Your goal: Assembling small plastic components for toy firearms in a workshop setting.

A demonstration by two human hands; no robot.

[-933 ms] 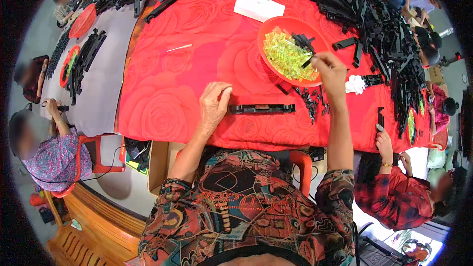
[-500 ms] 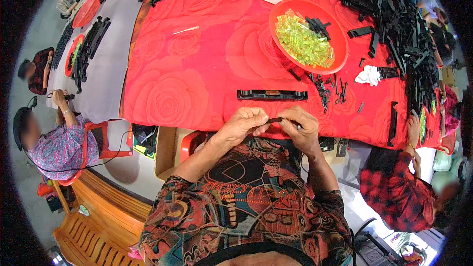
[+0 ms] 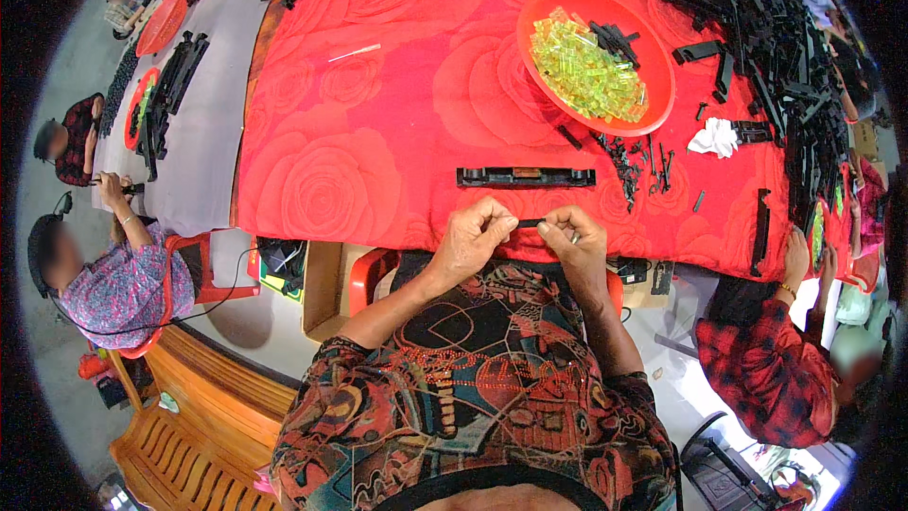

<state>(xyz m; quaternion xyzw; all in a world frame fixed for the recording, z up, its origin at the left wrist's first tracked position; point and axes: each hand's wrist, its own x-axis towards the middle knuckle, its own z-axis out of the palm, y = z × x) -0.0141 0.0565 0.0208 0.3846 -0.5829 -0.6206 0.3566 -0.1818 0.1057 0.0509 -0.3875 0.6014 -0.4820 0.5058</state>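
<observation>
Small black piece [image 3: 530, 223] — left hand [image 3: 476, 236] and right hand [image 3: 576, 235] pinch its ends, each grip closed down on it.

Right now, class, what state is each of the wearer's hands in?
Left hand: closed, pinching one end of a small black piece.
Right hand: closed, pinching its other end.
</observation>
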